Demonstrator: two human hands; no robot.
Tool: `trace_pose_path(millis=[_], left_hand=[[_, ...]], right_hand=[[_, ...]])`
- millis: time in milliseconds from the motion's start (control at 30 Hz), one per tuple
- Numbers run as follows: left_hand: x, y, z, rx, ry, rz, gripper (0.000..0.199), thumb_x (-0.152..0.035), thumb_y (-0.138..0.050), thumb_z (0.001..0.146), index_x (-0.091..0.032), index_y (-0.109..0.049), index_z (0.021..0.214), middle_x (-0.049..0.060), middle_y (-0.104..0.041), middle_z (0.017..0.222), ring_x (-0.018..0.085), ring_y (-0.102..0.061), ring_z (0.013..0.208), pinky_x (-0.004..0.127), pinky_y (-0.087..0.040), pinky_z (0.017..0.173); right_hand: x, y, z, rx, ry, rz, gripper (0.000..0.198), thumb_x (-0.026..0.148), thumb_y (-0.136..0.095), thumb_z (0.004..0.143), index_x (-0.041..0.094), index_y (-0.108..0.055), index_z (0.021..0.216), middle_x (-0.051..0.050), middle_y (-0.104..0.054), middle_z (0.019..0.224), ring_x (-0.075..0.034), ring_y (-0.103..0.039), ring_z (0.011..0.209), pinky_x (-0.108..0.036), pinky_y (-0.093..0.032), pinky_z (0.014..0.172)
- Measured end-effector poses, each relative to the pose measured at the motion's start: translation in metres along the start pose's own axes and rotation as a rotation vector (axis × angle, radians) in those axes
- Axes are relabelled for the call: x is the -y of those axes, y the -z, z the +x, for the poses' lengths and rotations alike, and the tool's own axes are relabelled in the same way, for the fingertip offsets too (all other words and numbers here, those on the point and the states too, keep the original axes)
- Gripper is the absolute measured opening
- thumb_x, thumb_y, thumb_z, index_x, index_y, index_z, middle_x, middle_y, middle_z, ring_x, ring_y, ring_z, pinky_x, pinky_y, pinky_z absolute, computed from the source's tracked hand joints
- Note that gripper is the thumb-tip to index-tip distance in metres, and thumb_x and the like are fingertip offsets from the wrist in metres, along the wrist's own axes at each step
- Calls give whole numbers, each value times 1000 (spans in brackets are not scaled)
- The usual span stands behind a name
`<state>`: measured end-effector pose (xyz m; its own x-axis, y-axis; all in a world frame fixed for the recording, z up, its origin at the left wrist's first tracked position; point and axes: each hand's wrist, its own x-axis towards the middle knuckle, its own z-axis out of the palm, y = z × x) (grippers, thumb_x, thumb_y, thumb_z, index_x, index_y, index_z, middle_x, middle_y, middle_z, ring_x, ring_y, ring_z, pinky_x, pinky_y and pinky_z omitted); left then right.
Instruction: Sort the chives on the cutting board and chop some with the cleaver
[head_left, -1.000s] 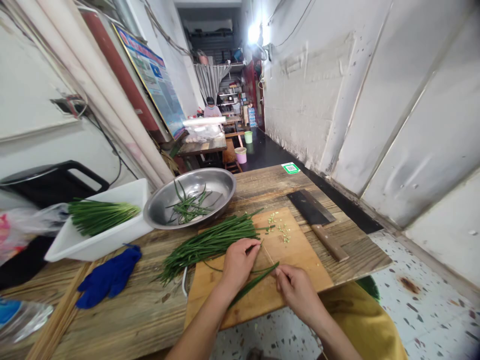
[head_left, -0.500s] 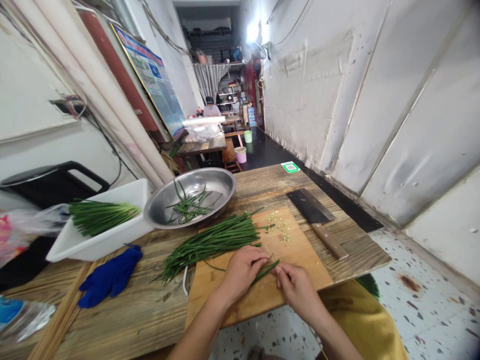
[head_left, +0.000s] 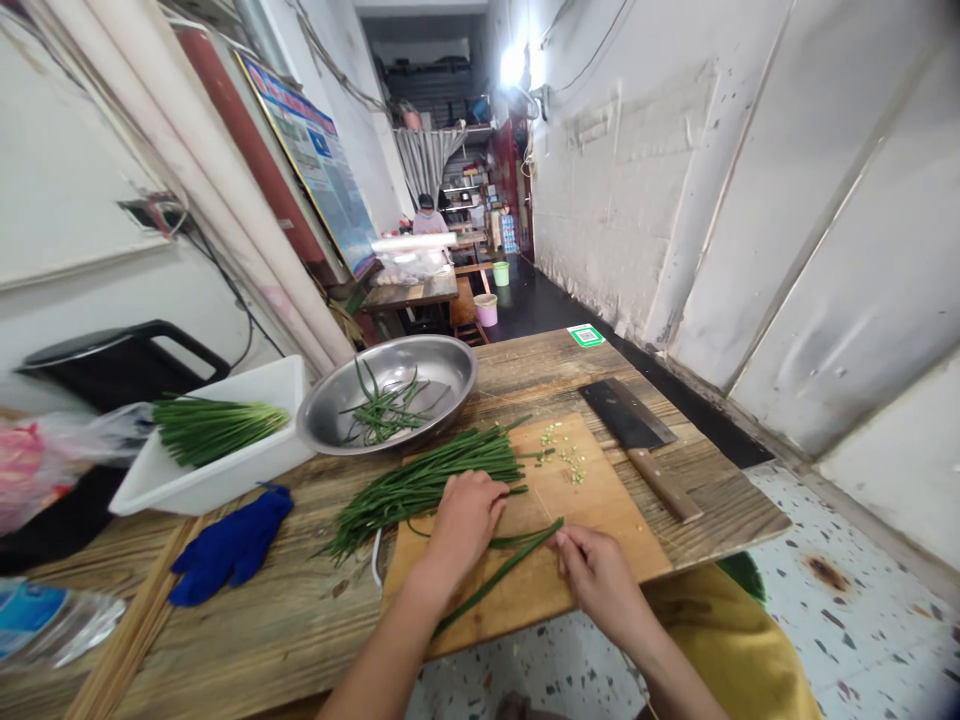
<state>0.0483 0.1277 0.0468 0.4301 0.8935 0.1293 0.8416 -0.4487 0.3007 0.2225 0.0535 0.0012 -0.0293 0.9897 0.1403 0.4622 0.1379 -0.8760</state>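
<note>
In my right hand (head_left: 600,575), the fingers pinch a thin wooden skewer (head_left: 541,503) along with the ends of a few long green chives (head_left: 499,575) that trail left over the wooden cutting board (head_left: 600,515). My left hand (head_left: 466,515) is at the cut ends of a chive pile (head_left: 427,475), its thumb and forefinger a little apart; its other fingertips are hidden. Small chopped pieces (head_left: 574,465) lie on the board's far part. To the board's right rests a cleaver (head_left: 630,420) with a wooden handle.
A steel bowl (head_left: 450,405) with loose chives stands behind the pile. Leftward are a white tub (head_left: 169,490) holding another bunch, a blue glove (head_left: 232,545), a bundle of sticks (head_left: 135,620) and a black kettle (head_left: 97,365). A person (head_left: 429,218) sits far back.
My left hand has left the chives at the skewer and moved left to the pile. The chives by my right hand now hang down across the board. The view shifts slightly.
</note>
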Motion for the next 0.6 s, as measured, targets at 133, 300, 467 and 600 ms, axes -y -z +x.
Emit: trace_pose_path(millis=[133, 300, 467, 600], left_hand=[[-2, -6, 7, 10, -4, 94, 20, -20, -51, 81, -22, -69, 91, 7, -62, 84, 20, -52, 83, 32, -34, 73], [-1, -11, 10, -14, -14, 90, 22, -24, -48, 84, -23, -70, 83, 6, -63, 82, 19, -50, 82, 33, -30, 72], [-1, -12, 11, -63, -32, 111, 25, -24, -44, 87, -22, -68, 81, 6, -66, 77, 20, -50, 78, 34, -28, 71], [-4, -10, 9, -104, -50, 72, 23, -23, -44, 87, -21, -66, 81, 6, -67, 80, 19, -50, 81, 34, -28, 74]], right_hand=[[0, 0, 0, 8, 0, -11, 34, 28, -34, 89, 19, -50, 60, 1, -50, 52, -13, -50, 52, -21, -34, 51], [1, 1, -1, 18, -17, -2, 34, 29, -34, 89, 19, -49, 60, 1, -49, 52, -13, -49, 52, -21, -35, 50], [2, 1, 0, 20, -18, 10, 33, 29, -35, 89, 18, -52, 62, 1, -51, 52, -13, -49, 52, -21, -36, 50], [2, 1, 0, 23, -14, 7, 33, 28, -35, 88, 18, -52, 62, 1, -50, 52, -13, -48, 51, -21, -35, 50]])
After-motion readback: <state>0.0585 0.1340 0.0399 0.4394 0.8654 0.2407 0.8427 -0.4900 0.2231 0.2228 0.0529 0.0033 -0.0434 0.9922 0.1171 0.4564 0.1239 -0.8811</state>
